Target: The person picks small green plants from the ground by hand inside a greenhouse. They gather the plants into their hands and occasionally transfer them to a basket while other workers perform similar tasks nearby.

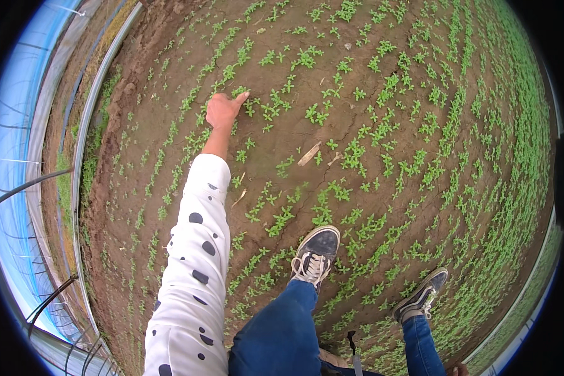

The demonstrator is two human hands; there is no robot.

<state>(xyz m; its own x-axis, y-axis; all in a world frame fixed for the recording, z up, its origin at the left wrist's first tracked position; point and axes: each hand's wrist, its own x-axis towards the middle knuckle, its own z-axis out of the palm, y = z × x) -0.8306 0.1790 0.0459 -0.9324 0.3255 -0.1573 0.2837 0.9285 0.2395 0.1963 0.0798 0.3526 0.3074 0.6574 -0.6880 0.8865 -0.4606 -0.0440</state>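
Observation:
My left hand (224,110), at the end of a white sleeve with dark spots, reaches out over the soil beside small green seedlings (249,107). Its fingers curl down out of sight and the thumb points right, apart from them. Whether it holds anything is hidden. At the bottom right edge a small patch of skin (458,370) shows, which may be part of my right hand; most of it is cut off. My dark lace-up shoes (320,244) stand among the seedlings, one in the middle and one further right.
Rows of seedlings (432,174) cover brown, cracked soil. A flat wood piece (309,153) lies ahead of my shoe. On the left run a pale rail (81,141) and blue plastic sheeting (9,122) with dark hoops. A black cord-like thing (351,340) shows near the bottom.

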